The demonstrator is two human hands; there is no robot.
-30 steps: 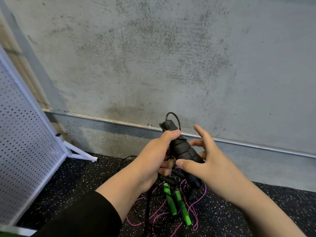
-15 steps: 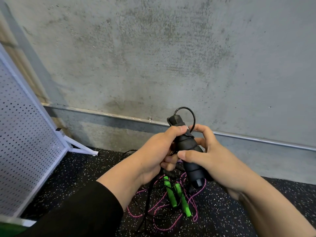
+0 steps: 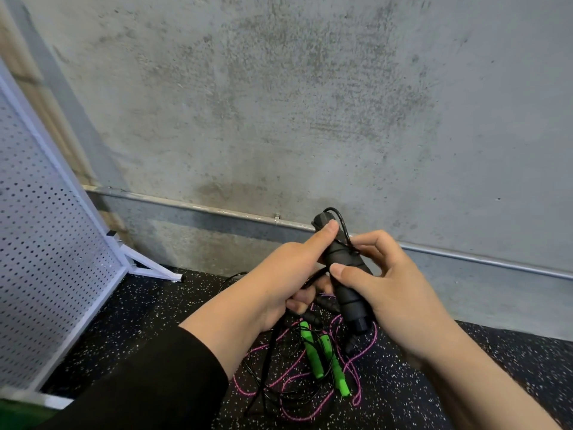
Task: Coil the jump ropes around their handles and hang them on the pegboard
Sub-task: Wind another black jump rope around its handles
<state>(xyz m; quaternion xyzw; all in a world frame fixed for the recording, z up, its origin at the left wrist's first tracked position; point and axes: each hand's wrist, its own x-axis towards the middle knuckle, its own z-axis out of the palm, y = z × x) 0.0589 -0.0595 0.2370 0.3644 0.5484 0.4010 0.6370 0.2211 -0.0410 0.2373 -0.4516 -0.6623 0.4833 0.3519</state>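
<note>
My left hand grips the black jump rope handles, thumb pressed near their upper end. My right hand curls around the same handles from the right, thumb across the front, fingertips pinching the thin black cord that loops over the top. Several turns of cord wrap the handles. The rest of the black cord hangs down to the floor. Below my hands lies a pink rope with two green handles. The white pegboard stands at the left.
A grey concrete wall with a metal conduit along its base is straight ahead. The pegboard's white foot juts out onto the black speckled floor.
My right hand has gone from spread fingers to a curl around the handles. The cord loop above the handle top has shrunk and pulled tight against it. The handles shifted slightly right.
</note>
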